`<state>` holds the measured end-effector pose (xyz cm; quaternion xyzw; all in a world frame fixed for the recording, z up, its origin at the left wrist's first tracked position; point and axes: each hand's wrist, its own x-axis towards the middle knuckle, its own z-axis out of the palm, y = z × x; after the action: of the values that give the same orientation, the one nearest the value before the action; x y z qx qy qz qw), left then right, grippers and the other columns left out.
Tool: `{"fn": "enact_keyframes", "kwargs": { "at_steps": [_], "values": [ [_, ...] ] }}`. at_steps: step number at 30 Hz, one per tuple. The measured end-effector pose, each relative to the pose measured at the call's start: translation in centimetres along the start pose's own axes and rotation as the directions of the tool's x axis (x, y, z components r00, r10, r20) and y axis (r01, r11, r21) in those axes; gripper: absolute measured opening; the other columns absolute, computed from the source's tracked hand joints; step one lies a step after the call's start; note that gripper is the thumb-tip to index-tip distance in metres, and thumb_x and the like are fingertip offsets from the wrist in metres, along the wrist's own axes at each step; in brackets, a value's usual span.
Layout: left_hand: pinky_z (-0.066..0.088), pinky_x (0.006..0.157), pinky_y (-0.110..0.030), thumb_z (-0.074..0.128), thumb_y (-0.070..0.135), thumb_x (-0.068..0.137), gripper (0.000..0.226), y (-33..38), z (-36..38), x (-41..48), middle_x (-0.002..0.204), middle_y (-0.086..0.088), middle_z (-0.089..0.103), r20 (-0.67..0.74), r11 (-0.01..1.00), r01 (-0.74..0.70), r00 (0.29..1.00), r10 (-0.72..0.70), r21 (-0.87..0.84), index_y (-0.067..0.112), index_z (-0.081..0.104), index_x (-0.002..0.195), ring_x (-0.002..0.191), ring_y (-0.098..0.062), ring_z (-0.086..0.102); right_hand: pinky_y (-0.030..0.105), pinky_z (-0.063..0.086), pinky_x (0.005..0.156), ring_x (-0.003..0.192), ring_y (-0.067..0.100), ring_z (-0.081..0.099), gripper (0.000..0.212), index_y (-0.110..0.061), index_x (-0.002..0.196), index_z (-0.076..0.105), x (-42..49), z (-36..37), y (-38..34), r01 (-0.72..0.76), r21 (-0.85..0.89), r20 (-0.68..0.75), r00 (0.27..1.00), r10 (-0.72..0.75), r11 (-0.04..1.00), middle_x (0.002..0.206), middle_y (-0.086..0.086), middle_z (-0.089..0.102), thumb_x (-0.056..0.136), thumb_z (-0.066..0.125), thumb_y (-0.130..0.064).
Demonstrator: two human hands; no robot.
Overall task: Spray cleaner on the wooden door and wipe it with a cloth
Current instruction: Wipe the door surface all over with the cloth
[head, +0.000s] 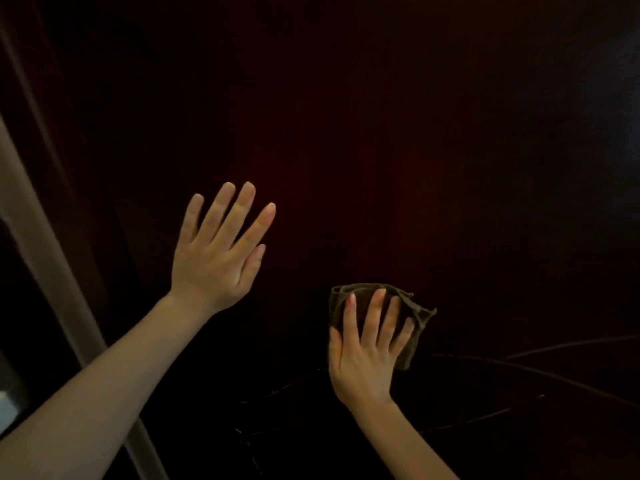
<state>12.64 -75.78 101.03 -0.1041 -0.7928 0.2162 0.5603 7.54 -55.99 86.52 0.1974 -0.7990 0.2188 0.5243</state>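
Note:
A dark reddish-brown wooden door (381, 133) fills most of the view. My left hand (218, 251) lies flat against it with straight, spread fingers, left of centre. Lower right of it, my right hand (367, 344) presses a folded brown cloth (412, 313) onto the door with straight fingers laid over the cloth. The cloth sticks out above and to the right of the fingers. Thin curved wet streaks (554, 375) shine on the door to the right of and below the cloth. No spray bottle is in view.
A pale door frame (45, 258) runs diagonally down the left edge, with a dark gap beyond it. A small light patch (7, 403) shows at the far left. The scene is dimly lit.

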Motion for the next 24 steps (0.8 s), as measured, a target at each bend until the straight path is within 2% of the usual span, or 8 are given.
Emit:
{"fn": "enact_keyframes", "kwargs": {
  "at_steps": [2, 6, 10, 15, 19, 20, 22, 24],
  "values": [
    [0.001, 0.116, -0.042, 0.022, 0.035, 0.099, 0.053, -0.1, 0.0, 0.0, 0.157, 0.002, -0.008, -0.006, 1.000, -0.005, 1.000, 0.005, 0.004, 0.025, 0.007, 0.149, 0.145, -0.020, -0.001, 0.058, 0.001, 0.109, 0.143, 0.034, -0.009, 0.057, -0.017, 0.150, -0.001, 0.7, -0.2, -1.2, -0.017, 0.021, -0.004, 1.000, 0.017, 1.000, 0.155, 0.014, -0.013, 0.101, 0.017, -0.039],
    [0.002, 0.117, -0.041, 0.022, 0.033, 0.100, 0.052, 0.0, 0.1, -0.1, 0.157, 0.001, -0.006, -0.023, 1.000, 0.013, 1.000, -0.014, -0.014, 0.025, 0.007, 0.149, 0.145, -0.019, 0.000, 0.056, -0.002, 0.112, 0.143, 0.031, -0.009, 0.056, -0.021, 0.150, -0.001, 5.0, -0.9, -3.6, 0.120, -0.010, -0.015, 0.993, -0.120, 0.993, 0.156, 0.012, -0.015, 0.100, 0.018, -0.040],
    [0.004, 0.117, -0.040, 0.024, 0.031, 0.100, 0.050, 0.0, 0.1, -0.2, 0.155, -0.001, 0.006, -0.054, 0.999, 0.014, 0.998, -0.016, -0.032, 0.023, 0.013, 0.148, 0.145, -0.018, 0.002, 0.055, -0.001, 0.112, 0.144, 0.031, -0.007, 0.056, -0.021, 0.150, 0.001, 5.4, -0.4, -4.7, 0.135, -0.032, -0.021, 0.991, -0.135, 0.990, 0.156, 0.011, -0.013, 0.100, 0.020, -0.039],
    [0.005, 0.117, -0.040, 0.027, 0.030, 0.099, 0.049, 0.0, 0.2, -0.2, 0.157, 0.000, 0.002, -0.071, 1.000, 0.014, 0.997, -0.015, -0.025, 0.021, 0.018, 0.146, 0.145, -0.019, 0.004, 0.051, 0.019, 0.105, 0.132, 0.027, 0.026, 0.052, -0.026, 0.149, 0.008, -2.2, 1.4, -2.0, 0.415, -0.017, 0.122, 0.904, -0.410, 0.910, 0.158, 0.006, -0.007, 0.099, 0.017, -0.039],
    [0.006, 0.117, -0.039, 0.028, 0.029, 0.099, 0.047, -0.1, 0.0, -0.1, 0.151, -0.005, 0.021, -0.064, 0.999, 0.019, 0.998, -0.021, -0.030, 0.020, 0.021, 0.145, 0.145, -0.017, 0.003, 0.050, 0.023, 0.102, 0.126, 0.025, 0.034, 0.050, -0.028, 0.148, 0.011, -0.5, 0.3, -0.8, 0.404, -0.043, 0.100, 0.912, -0.399, 0.914, 0.158, 0.002, -0.006, 0.099, 0.015, -0.039],
    [0.006, 0.117, -0.038, 0.028, 0.030, 0.099, 0.047, 0.0, -0.1, -0.1, 0.150, -0.006, 0.022, -0.059, 0.999, 0.023, 0.998, -0.025, -0.037, 0.020, 0.021, 0.144, 0.144, -0.017, 0.003, 0.050, 0.019, 0.105, 0.128, 0.026, 0.032, 0.049, -0.028, 0.147, 0.013, 1.0, -0.2, -1.0, 0.360, -0.048, 0.065, 0.932, -0.357, 0.932, 0.158, 0.003, -0.007, 0.099, 0.015, -0.039],
    [0.006, 0.117, -0.038, 0.027, 0.030, 0.099, 0.047, -0.2, -0.4, 0.1, 0.150, -0.008, 0.022, -0.040, 0.998, 0.004, 0.999, -0.006, -0.057, 0.019, 0.021, 0.145, 0.144, -0.018, 0.003, 0.051, 0.003, 0.111, 0.142, 0.027, 0.010, 0.051, -0.026, 0.148, 0.011, 4.1, -1.1, -1.7, 0.262, -0.061, 0.005, 0.965, -0.262, 0.963, 0.157, 0.005, -0.011, 0.099, 0.016, -0.040],
    [0.007, 0.117, -0.038, 0.029, 0.028, 0.099, 0.048, -0.9, -0.9, -0.2, 0.150, -0.009, 0.023, -0.015, 0.998, -0.033, 0.999, 0.032, -0.062, 0.017, 0.022, 0.145, 0.143, -0.020, 0.008, 0.053, -0.004, 0.112, 0.144, 0.028, -0.008, 0.055, -0.024, 0.150, 0.002, 6.6, -1.5, -2.5, 0.191, -0.075, -0.030, 0.981, -0.194, 0.979, 0.156, 0.007, -0.013, 0.100, 0.017, -0.040]
  ]
}}
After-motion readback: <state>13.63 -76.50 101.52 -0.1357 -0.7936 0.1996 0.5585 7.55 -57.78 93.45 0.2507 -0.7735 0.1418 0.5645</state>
